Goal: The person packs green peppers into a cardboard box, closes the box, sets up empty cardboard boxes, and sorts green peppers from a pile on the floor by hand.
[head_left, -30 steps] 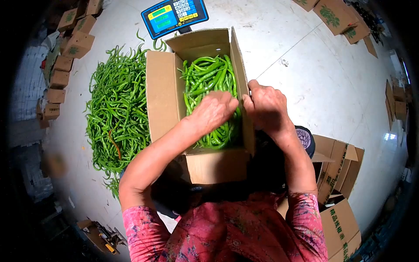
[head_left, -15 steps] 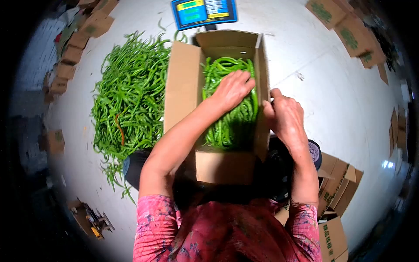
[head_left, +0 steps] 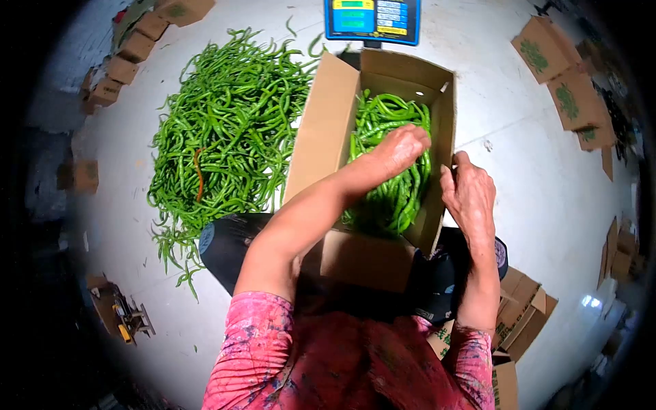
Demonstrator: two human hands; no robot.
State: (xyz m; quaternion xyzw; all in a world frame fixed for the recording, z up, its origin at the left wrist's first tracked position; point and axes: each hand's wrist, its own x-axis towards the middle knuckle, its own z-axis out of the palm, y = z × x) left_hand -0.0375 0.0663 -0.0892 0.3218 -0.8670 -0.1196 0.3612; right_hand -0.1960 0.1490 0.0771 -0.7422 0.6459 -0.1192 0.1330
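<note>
An open cardboard box (head_left: 326, 123) stands between my legs, holding long green chili peppers (head_left: 393, 195) laid mostly lengthwise. Over the peppers, near the right inner wall, my left hand (head_left: 404, 147) is closed with its fingers curled down; what lies under the fingertips is hidden. My right hand (head_left: 470, 191) grips the right wall of the box, its thumb and fingers at the edge. Left of the box a large loose heap of green chili peppers (head_left: 232, 130) lies on the floor, with one reddish pepper (head_left: 199, 174) among them.
Behind the box stands a blue scale display (head_left: 372, 20). Flattened cardboard (head_left: 523, 307) lies by my right knee. Closed boxes (head_left: 547, 44) line the right side, more boxes (head_left: 137, 46) the left. A yellow-and-black tool (head_left: 130, 321) is at lower left.
The whole view has shifted, so box, heap and display sit further right. My left hand stays over the peppers, fingers curled. My right hand remains at the box's right wall.
</note>
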